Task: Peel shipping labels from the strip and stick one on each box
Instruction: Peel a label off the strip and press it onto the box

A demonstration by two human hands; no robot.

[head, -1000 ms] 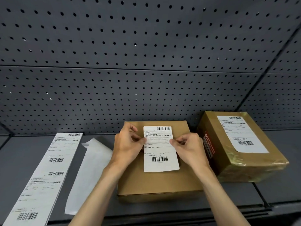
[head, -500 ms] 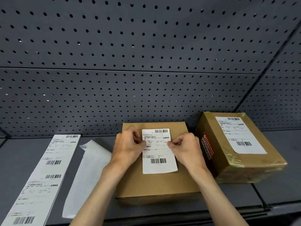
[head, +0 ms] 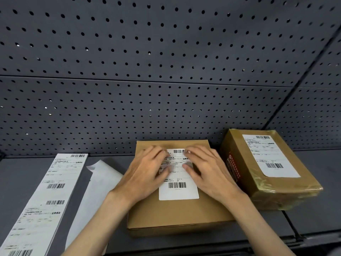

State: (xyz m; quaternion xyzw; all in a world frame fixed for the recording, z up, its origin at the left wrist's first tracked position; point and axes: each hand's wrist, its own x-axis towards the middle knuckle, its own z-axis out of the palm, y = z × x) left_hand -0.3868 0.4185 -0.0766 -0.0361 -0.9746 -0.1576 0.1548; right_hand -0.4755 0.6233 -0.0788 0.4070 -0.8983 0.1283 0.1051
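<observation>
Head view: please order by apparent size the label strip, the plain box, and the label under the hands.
1. label strip and plain box: look alike, unsure, since the strip runs off the frame's edge.
2. label, smallest.

a dark grey shelf point(head: 313, 222) backed by pegboard carries 4 things: a label strip point(head: 44, 198) at far left, a blank backing sheet point(head: 96, 189) beside it, a flat cardboard box point(head: 177, 213) in the middle, and a taped box point(head: 267, 185) just right of it.

A box point(head: 177, 217) is sitting at lower centre of the frame with a label point(head: 180, 189) lying on top. A second box point(head: 267, 193) is standing just right of it. The strip point(head: 42, 200) is lying at lower left, a backing sheet point(head: 92, 196) lying between strip and box.
</observation>
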